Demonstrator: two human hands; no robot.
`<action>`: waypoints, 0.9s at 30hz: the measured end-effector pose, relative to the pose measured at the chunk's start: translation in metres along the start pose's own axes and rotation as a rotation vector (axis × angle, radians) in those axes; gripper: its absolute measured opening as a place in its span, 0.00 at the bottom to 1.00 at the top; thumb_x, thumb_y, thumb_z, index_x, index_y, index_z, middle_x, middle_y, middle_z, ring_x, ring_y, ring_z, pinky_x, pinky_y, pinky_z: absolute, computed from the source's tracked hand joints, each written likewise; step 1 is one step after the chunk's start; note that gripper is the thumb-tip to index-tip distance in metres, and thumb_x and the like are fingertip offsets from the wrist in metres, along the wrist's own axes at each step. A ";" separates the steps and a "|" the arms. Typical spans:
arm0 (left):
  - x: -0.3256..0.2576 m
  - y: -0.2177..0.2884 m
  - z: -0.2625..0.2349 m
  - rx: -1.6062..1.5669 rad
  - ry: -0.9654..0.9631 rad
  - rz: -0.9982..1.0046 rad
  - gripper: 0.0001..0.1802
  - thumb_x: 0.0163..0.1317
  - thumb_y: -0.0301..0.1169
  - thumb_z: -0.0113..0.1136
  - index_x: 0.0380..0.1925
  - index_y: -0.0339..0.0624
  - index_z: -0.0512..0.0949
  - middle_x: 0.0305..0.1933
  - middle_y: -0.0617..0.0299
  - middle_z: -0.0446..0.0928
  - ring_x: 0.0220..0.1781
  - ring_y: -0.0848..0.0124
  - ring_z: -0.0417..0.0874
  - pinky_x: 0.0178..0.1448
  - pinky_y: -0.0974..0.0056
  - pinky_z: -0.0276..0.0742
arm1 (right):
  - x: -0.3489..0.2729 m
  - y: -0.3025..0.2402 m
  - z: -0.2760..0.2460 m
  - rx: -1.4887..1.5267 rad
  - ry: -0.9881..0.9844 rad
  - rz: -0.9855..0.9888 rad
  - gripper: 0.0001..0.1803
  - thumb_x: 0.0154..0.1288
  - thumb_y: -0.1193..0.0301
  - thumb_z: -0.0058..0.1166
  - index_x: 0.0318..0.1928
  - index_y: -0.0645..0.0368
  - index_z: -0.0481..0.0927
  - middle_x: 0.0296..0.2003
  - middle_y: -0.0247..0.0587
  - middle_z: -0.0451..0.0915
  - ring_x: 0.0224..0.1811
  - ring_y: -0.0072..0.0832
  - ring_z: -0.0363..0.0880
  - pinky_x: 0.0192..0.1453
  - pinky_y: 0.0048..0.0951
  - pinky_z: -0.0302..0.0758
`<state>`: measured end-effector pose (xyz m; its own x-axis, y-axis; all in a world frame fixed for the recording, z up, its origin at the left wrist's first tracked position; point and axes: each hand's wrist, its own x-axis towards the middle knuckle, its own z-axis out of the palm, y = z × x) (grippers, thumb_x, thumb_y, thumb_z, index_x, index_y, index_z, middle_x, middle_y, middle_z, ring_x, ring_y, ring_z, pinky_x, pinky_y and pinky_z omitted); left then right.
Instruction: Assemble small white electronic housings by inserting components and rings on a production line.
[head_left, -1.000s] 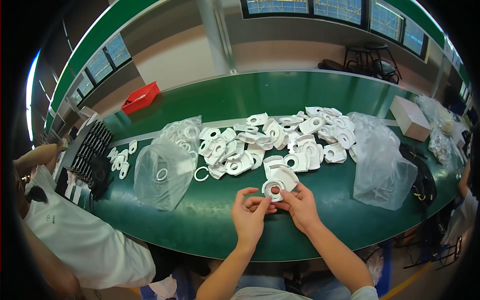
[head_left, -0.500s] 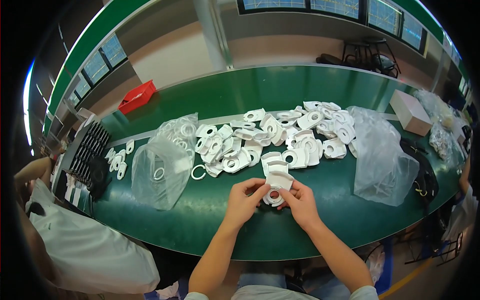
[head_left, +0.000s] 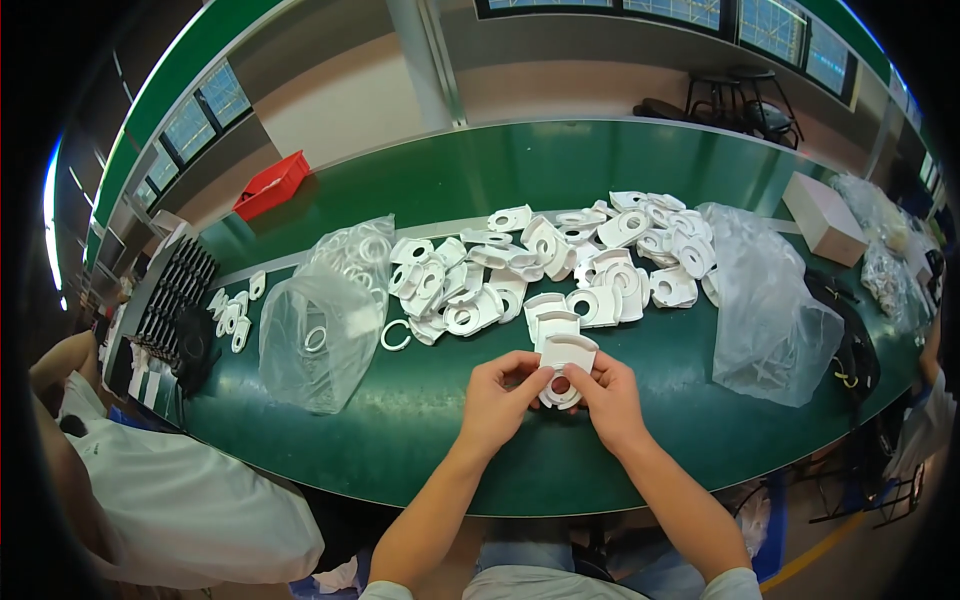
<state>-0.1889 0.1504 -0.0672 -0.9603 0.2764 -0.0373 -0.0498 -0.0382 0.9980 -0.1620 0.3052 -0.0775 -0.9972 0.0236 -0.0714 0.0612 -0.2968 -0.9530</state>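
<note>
Between my two hands, near the front of the green table, is a white plastic part with a raised lip at its far end and a round hole near me. My left hand grips its left side, thumb on top by the hole. On the right side, my right hand holds it the same way. The fingertips underneath are hidden. Just beyond lie more such parts, in a loose pile of white plastic parts. A single white ring rests left of my hands.
A clear bag of white rings lies left and another clear plastic bag right. A red bin stands far left, a white box far right. Stacked black trays and a person's white-clothed body are at left.
My hands and the white part have shifted slightly right and away from me. Both thumbs remain pressed beside the hole. The view has tilted a little.
</note>
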 end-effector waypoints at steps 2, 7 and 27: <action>0.001 -0.001 0.000 -0.035 -0.016 -0.012 0.11 0.58 0.25 0.60 0.40 0.31 0.78 0.34 0.62 0.79 0.32 0.78 0.77 0.33 0.74 0.71 | 0.001 0.001 -0.004 0.020 0.013 0.019 0.12 0.64 0.74 0.50 0.47 0.65 0.76 0.31 0.34 0.80 0.28 0.15 0.77 0.26 0.16 0.72; 0.001 -0.002 0.000 -0.130 -0.134 0.011 0.13 0.58 0.22 0.59 0.44 0.30 0.77 0.38 0.58 0.79 0.36 0.75 0.78 0.37 0.71 0.76 | 0.003 0.005 -0.006 0.106 0.027 0.003 0.13 0.63 0.76 0.49 0.48 0.65 0.75 0.33 0.35 0.80 0.31 0.17 0.77 0.31 0.17 0.73; -0.003 -0.009 0.000 -0.043 -0.050 0.084 0.12 0.60 0.19 0.55 0.44 0.28 0.75 0.37 0.56 0.79 0.33 0.74 0.80 0.38 0.71 0.78 | 0.003 -0.001 -0.008 0.147 -0.113 0.058 0.16 0.65 0.76 0.48 0.52 0.67 0.70 0.42 0.42 0.78 0.40 0.26 0.79 0.43 0.28 0.80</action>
<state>-0.1857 0.1496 -0.0756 -0.9468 0.3179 0.0496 0.0172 -0.1039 0.9944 -0.1649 0.3135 -0.0788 -0.9912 -0.1029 -0.0836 0.1201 -0.4305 -0.8945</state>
